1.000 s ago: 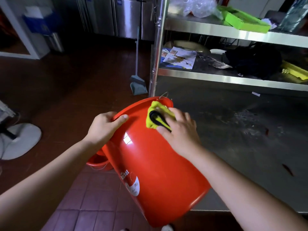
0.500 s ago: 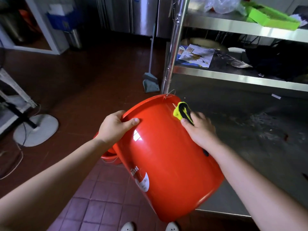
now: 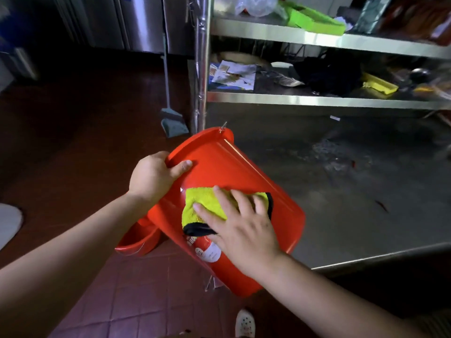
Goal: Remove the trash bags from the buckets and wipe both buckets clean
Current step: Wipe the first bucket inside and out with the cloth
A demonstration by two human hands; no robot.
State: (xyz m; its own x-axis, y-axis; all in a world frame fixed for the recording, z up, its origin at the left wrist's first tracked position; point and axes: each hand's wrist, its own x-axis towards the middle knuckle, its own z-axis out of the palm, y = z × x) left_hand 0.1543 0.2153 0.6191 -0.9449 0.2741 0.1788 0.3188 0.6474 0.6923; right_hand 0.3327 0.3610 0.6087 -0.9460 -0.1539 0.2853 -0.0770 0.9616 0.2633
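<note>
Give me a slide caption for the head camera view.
Left hand grips tilted red bucket while right hand presses yellow cloth against it.

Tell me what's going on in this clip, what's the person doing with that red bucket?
A person is wiping the outside of a tilted red bucket. The left hand grips its rim to steady it, while the right hand presses a yellow cloth flat against the bucket's side, fingers spread. No trash bag shows on this bucket. A second red bucket sits on the tiled floor below, partly hidden. A steel table stands alongside.
</note>
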